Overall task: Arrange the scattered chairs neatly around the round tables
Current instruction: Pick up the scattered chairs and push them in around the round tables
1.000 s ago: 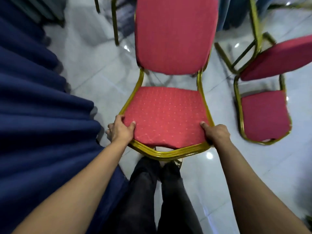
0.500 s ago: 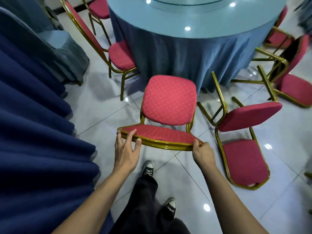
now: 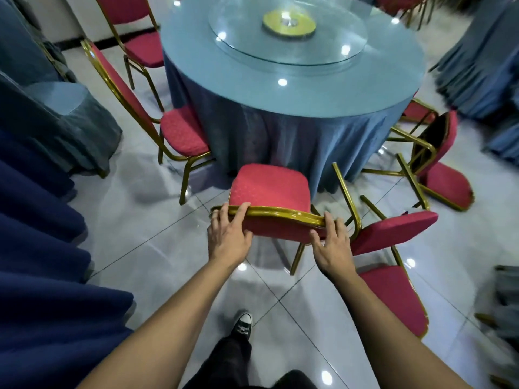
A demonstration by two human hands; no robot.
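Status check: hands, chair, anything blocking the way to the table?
Left hand and right hand grip the chair backrest top. Seat faces round table. Toppled chair lies close at right.

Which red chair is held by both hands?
The chair nearest the table: left hand and right hand grip its back; the others go untouched.
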